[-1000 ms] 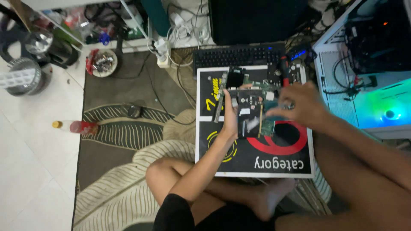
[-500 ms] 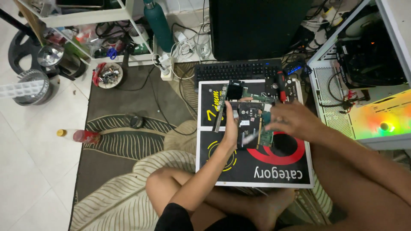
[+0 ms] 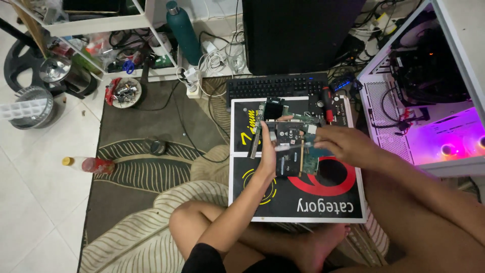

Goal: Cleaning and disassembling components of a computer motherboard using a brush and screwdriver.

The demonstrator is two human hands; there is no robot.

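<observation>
Gripping a circuit board [image 3: 290, 146] edge in curled left hand [image 3: 268, 156] fingers, a thin tool is pinched by the right hand [image 3: 343, 146], mid-servicing; steadiness seems needed.

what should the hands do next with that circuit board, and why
Probably press the thin tool gently onto the circuit board. The left hand already steadies the board's left edge on the black box, and the right hand holds the tool across it, so the board looks braced for careful work.
</observation>
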